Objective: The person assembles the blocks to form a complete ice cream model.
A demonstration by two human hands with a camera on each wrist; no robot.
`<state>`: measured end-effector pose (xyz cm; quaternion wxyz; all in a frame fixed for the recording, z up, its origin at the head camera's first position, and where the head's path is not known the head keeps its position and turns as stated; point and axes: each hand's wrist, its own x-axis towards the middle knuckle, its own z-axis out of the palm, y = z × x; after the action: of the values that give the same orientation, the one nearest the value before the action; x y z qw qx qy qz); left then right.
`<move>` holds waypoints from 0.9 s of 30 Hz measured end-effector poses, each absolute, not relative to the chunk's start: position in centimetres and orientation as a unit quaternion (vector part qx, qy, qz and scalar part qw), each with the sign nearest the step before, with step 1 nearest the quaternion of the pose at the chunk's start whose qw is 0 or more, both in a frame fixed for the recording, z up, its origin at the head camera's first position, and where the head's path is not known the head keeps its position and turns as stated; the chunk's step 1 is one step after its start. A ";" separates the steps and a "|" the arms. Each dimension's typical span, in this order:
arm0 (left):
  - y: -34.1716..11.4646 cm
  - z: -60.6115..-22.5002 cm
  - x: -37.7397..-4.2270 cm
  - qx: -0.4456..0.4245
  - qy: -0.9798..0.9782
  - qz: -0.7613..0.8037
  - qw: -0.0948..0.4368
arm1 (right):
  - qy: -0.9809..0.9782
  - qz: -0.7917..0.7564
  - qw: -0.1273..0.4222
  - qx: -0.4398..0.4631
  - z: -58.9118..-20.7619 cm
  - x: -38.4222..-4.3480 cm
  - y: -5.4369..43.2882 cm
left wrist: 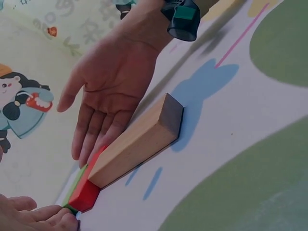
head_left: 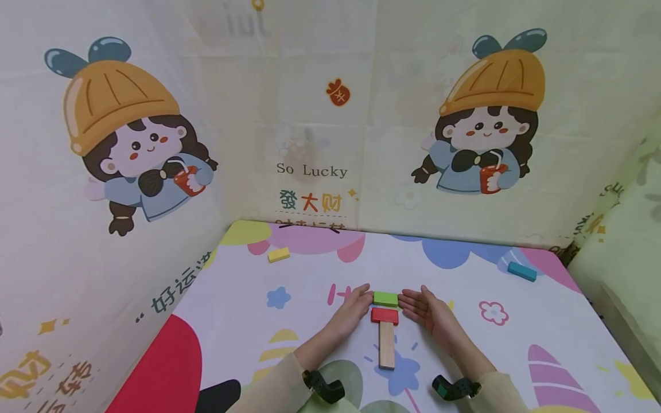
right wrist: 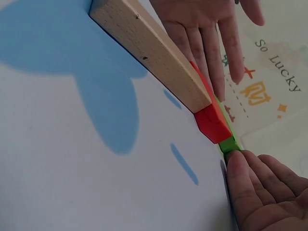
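A green block (head_left: 385, 299) lies crosswise on the table, between my two hands. At its left end are the fingertips of my left hand (head_left: 355, 307), fingers extended. My right hand (head_left: 432, 314) stands at the other end with straight fingers and its palm turned inward. Just nearer than the green block is a red block (head_left: 384, 316), also crosswise. A long plain wooden block (head_left: 387, 345) runs from the red one toward me. In the right wrist view the green block (right wrist: 230, 144) shows close behind the red block (right wrist: 214, 126).
A yellow block (head_left: 279, 255) lies at the back left of the patterned table cover (head_left: 310, 269). Toward the back right is a blue block (head_left: 522, 271). Printed cloth walls (head_left: 387, 143) stand behind the table and at its sides.
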<state>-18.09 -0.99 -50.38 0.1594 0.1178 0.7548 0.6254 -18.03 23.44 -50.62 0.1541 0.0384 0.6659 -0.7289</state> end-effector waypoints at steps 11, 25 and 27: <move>-1.1 -50.5 -17.6 0.115 0.752 0.627 0.166 | 0.665 -0.729 0.159 0.033 -50.5 -17.5 23.6; -1.3 -50.8 -17.0 0.111 0.781 0.597 0.147 | 0.664 -0.728 0.163 0.036 -50.7 -17.2 23.3; -1.3 -50.7 -16.8 0.110 0.782 0.597 0.145 | 0.665 -0.728 0.164 0.039 -50.7 -17.1 23.3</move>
<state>-16.80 -1.25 -50.74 0.1449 0.1097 0.7816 0.5967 -17.11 23.29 -50.69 0.1636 0.0391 0.6650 -0.7276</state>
